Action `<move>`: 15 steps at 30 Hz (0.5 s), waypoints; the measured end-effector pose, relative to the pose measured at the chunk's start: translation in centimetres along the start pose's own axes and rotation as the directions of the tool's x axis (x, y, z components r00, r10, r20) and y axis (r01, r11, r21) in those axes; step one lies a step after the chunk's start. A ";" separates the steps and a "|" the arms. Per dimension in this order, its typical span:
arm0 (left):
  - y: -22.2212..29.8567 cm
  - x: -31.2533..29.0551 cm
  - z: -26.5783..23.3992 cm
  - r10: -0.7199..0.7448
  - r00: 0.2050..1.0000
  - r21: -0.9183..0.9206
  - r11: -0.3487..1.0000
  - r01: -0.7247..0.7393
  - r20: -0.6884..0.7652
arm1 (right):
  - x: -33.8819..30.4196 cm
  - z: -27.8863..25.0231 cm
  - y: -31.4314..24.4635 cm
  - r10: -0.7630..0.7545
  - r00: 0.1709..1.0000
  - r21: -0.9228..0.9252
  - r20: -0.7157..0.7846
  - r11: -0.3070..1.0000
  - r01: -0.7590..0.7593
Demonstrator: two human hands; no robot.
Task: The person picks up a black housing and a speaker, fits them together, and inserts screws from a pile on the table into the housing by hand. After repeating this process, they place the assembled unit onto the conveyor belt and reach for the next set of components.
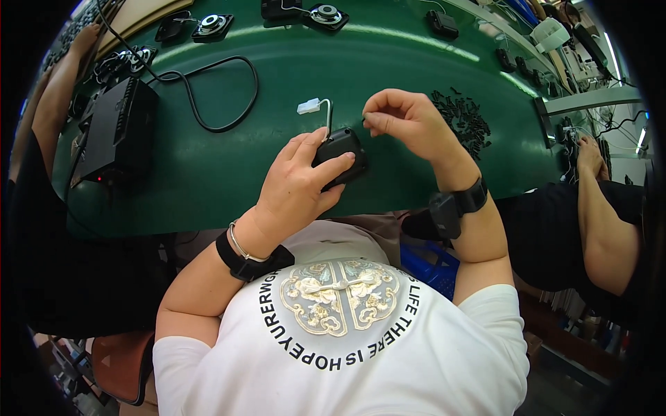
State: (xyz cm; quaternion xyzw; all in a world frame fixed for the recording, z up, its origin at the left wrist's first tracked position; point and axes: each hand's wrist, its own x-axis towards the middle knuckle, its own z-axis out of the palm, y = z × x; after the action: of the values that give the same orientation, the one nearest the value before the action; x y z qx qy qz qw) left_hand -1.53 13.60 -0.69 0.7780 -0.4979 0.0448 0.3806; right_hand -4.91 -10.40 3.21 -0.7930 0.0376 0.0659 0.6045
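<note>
A small black speaker housing rests near the table's front edge, gripped by my left hand. From its top rises a short grey cable that ends in a white plug. Just right of the housing, my right hand is in the air, thumb and forefinger pinched on a tiny dark piece too small to name. Beyond that hand lies a loose pile of small black strip-like pieces.
On the green table, a black box with a red light stands left, beside a looped black cable. Speaker drivers and a black housing sit along the back. Co-workers' arms show at both sides.
</note>
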 end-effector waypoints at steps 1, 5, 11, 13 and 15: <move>0.0 0.0 0.0 -0.005 1.000 -0.004 1.000 0.005 0.003 | -0.3 0.8 0.2 -0.071 0.997 0.092 0.035 0.993 0.068; 0.0 0.1 -0.2 -0.005 1.000 -0.004 1.000 0.005 0.013 | -0.3 2.4 0.0 -0.043 0.999 -0.064 -0.002 0.997 0.042; 0.5 -0.2 -0.5 -0.010 1.000 -0.020 1.000 0.011 0.018 | -0.4 2.6 -0.9 -0.068 0.998 -0.260 -0.015 0.964 0.062; 0.5 -0.2 -0.5 -0.007 1.000 -0.021 1.000 0.007 0.018 | -0.4 2.4 -0.8 -0.076 0.997 -0.322 0.016 0.944 0.077; 0.5 -0.2 -0.4 -0.011 1.000 -0.019 1.000 0.011 0.015 | 0.0 2.4 -1.0 -0.043 0.999 -0.311 0.025 0.949 0.049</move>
State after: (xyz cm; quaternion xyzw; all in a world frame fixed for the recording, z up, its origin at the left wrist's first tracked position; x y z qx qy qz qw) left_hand -1.89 13.89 -0.26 0.7774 -0.4968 0.0322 0.3844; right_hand -4.94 -7.84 3.53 -0.8783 0.0028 0.0641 0.4737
